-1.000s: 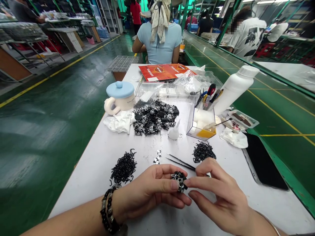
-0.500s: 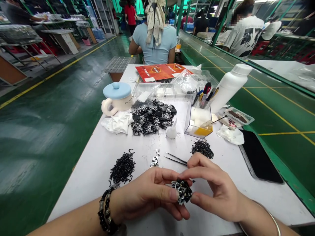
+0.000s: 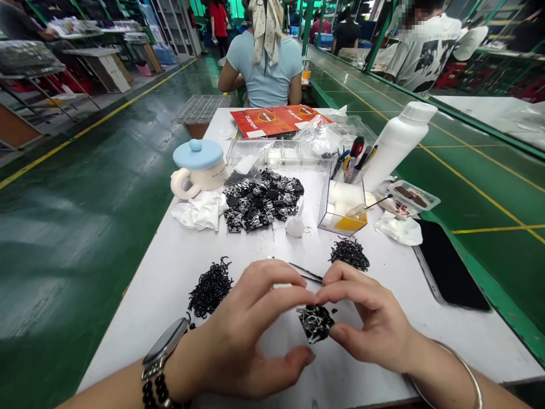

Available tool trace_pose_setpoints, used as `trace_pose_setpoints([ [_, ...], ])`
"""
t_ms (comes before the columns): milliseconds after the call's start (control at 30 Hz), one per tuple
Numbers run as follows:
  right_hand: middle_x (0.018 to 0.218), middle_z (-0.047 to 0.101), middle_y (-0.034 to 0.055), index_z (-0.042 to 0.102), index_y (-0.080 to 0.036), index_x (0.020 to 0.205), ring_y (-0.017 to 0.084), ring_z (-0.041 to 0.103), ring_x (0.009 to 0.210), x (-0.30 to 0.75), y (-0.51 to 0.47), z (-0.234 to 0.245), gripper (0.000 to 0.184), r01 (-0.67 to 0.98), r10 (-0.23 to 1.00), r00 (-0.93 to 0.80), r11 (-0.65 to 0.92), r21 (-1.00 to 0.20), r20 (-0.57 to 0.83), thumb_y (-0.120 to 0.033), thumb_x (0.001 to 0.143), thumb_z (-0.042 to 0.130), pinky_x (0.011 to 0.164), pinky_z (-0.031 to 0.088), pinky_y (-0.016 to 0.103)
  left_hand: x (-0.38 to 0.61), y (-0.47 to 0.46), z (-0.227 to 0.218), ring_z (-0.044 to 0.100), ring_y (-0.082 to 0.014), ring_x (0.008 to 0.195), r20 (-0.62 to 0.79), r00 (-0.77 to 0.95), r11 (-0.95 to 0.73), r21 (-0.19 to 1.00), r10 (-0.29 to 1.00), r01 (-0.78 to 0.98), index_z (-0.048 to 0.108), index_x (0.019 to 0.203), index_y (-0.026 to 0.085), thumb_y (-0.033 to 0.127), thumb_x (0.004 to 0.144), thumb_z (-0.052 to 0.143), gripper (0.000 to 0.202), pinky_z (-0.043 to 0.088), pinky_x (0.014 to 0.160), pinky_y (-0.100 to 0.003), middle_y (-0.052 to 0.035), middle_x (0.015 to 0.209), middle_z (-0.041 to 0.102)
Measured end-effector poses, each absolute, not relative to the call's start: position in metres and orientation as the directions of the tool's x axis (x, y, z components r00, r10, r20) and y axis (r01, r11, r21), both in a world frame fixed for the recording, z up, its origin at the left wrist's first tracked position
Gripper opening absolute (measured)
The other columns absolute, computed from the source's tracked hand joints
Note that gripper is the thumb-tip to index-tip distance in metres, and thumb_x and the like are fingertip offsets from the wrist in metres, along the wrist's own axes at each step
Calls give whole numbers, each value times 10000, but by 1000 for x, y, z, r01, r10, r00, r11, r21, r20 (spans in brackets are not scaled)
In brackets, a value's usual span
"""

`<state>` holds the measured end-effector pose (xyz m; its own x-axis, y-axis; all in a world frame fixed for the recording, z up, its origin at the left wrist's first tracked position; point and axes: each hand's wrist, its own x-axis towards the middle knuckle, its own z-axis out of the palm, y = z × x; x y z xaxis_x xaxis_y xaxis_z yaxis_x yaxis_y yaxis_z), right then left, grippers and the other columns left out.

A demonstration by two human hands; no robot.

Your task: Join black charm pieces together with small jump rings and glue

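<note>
My right hand [image 3: 370, 324] pinches a small black-and-silver ornamental piece [image 3: 315, 324] between thumb and fingertips, above the white table. My left hand [image 3: 247, 335] is open around the piece's left side. Its thumb is apart from the piece, and its index fingertip comes close to the top edge and my right fingertips; contact there is unclear. A pair of dark tweezers [image 3: 305, 271] points left from behind my right fingers, which hide its rear end; whether they hold it I cannot tell. Small black curved pieces lie in a left pile [image 3: 209, 287] and a right pile [image 3: 349, 253].
Beyond my hands lies a heap of black-and-silver pieces [image 3: 261, 201]. Left of it stand a lidded mug [image 3: 208, 170] and crumpled tissue [image 3: 200, 211]. A clear box [image 3: 343, 210], white bottle [image 3: 398, 147] and phone [image 3: 453, 267] line the right. A person [image 3: 266, 65] sits ahead.
My left hand has let go of the ornamental piece, turned over and spread thumb from fingers. My right hand now holds the piece, showing its patterned face. Small silver bits are now mostly covered.
</note>
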<state>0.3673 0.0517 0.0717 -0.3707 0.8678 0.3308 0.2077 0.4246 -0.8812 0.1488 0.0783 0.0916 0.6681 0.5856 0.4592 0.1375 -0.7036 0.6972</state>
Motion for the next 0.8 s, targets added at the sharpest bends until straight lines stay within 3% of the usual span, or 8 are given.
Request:
trace_pose_setpoints([
  [100,802,502,8,636,-232,969,90,498,744,366,52,72,216,220,873,-382,406,-887,304,-232,755,665,673,424,222,151,77,91,522,-215,1029,519,676,-796,580,523,171,525,1104,172,36,674,618,461,406,956,-352,-103,1021,596],
  [400,784,492,19,647,-198,910,104,490,732,363,52,73,157,263,885,-376,385,-885,274,-194,757,613,658,409,241,152,78,91,561,-210,969,499,680,-790,580,537,198,573,1044,195,33,685,597,395,435,886,-351,-73,941,660],
  [800,781,509,24,649,-195,897,108,505,730,363,52,73,119,287,897,-379,349,-892,228,-220,791,600,659,418,244,152,77,91,583,-209,877,476,720,-833,487,505,262,577,1015,202,64,722,560,324,410,801,-357,-66,883,685],
])
